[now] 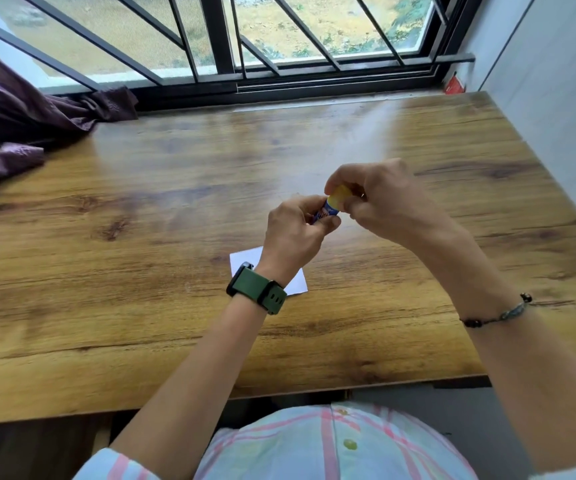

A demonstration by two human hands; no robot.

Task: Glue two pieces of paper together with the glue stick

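Both hands raised above the wooden surface (141, 209), meeting at centre frame. Forearms enter from the lower edge and angle inward toward each other.

Left hand (291, 233): back of hand to camera, fingers curled round the blue lower body of the glue stick (331, 204). Thumb lies along the near side of the tube. Green-strapped watch (257, 287) on the wrist.

Right hand (380, 199): fingers and thumb bent over the yellow end of the glue stick, pinching it from above and from the side. Thin dark bracelet (498, 315) on the wrist.

Glue stick held in the air between the two hands, tilted, yellow end up and to the right. Only a short stretch of the tube shows; label print red and white, unreadable. Cannot tell whether the yellow cap is seated or partly off.

White paper (269, 271) lies flat on the surface under the left wrist, mostly covered by wrist and watch. One sheet or two stacked: cannot tell.

Purple curtain (20, 109) bunched at far left, draped onto the surface. Barred window (245, 39) behind. Small red object (454, 85) in the far right corner, too small to identify. Plaid shirt (331, 448) at the bottom edge.
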